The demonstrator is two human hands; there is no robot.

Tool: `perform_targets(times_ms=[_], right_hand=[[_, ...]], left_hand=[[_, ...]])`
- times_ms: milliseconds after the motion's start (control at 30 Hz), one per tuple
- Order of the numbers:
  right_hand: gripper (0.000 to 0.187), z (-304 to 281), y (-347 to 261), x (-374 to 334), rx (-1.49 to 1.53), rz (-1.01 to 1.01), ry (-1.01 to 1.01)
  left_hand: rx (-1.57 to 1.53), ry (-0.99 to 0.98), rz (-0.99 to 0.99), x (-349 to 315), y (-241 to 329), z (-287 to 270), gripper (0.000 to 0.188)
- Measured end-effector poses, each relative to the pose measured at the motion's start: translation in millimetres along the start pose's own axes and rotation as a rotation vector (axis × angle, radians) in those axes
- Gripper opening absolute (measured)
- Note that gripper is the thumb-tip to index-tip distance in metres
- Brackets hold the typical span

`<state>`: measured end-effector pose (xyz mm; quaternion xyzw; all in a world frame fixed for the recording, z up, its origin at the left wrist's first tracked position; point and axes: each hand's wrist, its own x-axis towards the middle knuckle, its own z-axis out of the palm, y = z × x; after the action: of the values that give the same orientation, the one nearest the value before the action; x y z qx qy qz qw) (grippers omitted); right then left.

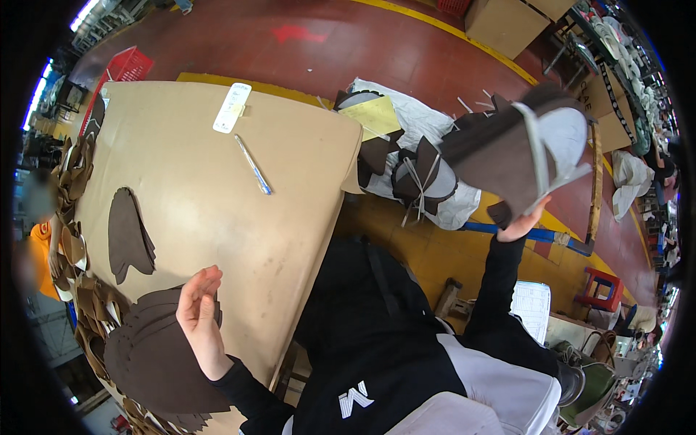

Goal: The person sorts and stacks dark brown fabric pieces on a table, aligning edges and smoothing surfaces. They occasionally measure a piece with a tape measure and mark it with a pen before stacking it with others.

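Observation:
My right hand (523, 222) is raised off to the right and grips a bundle of dark brown cut pieces (482, 156) from below. A pale strip (538, 148) is tied around the bundle, and a light grey piece lies on its face. My left hand (201, 319) hovers over the table at the lower left with nothing in it, its fingers stretched upward. Beside it lies a fanned pile of dark brown cut pieces (156, 355). Farther up the table sits a small stack of narrow brown pieces (130, 235).
A pen (253, 165) and a white tag (232, 109) lie on the tan-covered table (290, 145). Right of it, tied brown bundles (428, 177) and a yellow paper (371, 117) rest on white sacking. A red stool (600, 288) stands at the right. More brown pieces line the table's left edge.

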<state>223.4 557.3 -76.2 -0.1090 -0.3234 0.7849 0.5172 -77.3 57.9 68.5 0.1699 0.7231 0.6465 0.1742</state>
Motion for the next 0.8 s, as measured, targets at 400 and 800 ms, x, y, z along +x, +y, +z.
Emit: perform_targets(times_ms=[400, 800], right_hand=[[0.079, -257.2, 71.8, 50.4, -1.889, 0.699, -0.435], [0.058, -94.0, 85.7, 100.9, -1.473, 0.693, -0.630]], left_hand=[[0.017, 0.128, -0.137, 0.7, -1.1, -3.7, 0.034], [-0.100, -0.694, 0.758, -33.9, 112.7, -42.6, 0.008]])
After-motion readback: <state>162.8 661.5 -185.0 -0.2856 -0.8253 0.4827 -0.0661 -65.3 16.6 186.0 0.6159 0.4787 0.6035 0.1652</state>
